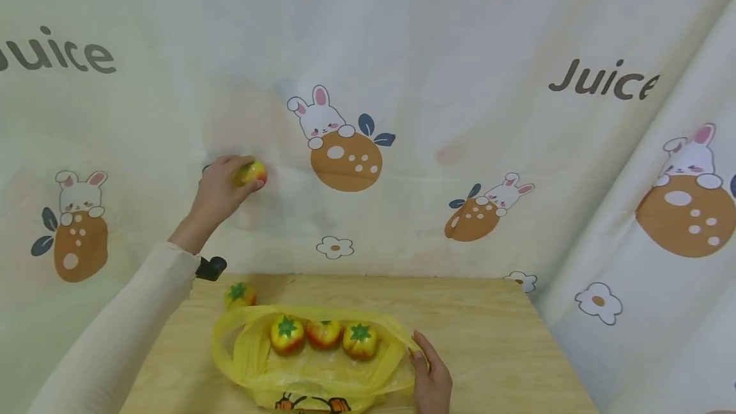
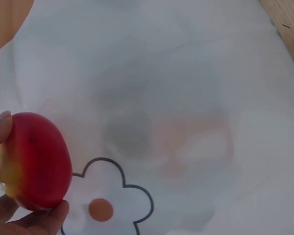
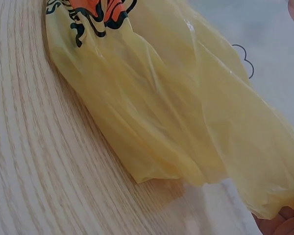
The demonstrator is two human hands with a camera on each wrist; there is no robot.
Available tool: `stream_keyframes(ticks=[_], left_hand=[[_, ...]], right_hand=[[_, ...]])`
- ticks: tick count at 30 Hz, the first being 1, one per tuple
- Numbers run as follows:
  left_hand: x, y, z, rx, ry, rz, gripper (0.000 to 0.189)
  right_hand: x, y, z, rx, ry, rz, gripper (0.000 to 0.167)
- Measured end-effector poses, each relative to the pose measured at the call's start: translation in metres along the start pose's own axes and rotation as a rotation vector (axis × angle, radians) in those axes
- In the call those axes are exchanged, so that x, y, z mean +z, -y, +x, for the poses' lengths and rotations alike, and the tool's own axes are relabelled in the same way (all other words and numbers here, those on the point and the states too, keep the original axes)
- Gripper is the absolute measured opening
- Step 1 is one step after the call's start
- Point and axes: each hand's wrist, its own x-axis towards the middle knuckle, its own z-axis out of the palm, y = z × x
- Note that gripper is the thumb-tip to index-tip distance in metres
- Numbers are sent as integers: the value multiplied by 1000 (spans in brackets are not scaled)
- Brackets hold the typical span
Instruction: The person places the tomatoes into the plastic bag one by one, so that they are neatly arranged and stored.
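My left hand (image 1: 217, 189) is raised in front of the printed cloth, gripping a red-and-yellow toy fruit (image 1: 253, 174) between thumb and fingers. The left wrist view shows the smooth red side of this toy fruit (image 2: 41, 161). Below, a yellow plastic bag (image 1: 322, 383) stands with its mouth spread on the table. Inside lie three similar toy fruits (image 1: 360, 340) with green star-shaped tops. Another toy fruit (image 1: 239, 296) sits behind the bag's left handle. At the right end of the opening, my right hand (image 1: 432, 381) pinches the bag's edge.
The light wooden table (image 1: 483, 344) extends around the bag. A pale cloth (image 1: 414, 222) printed with rabbits and oranges hangs at its back edge and along the right side. Something small and black (image 1: 211, 268) shows by the left sleeve.
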Motion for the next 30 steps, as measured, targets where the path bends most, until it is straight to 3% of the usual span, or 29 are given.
stream_keyframes(ticks=[8,14,19,30], left_hand=[[1,-1,3,-23,19,-19,49],[-3,1,13,24,-6,-13,46],[-11,-12,17,43,-27,-26,44],[-21,-36,27,21,-20,-4,48]], right_hand=[[1,-1,-4,35,-7,-45,37],[2,2,-3,61,-12,-46,38],[0,3,-3,49,1,-58,37],[-3,-5,-1,30,28,-86,37]])
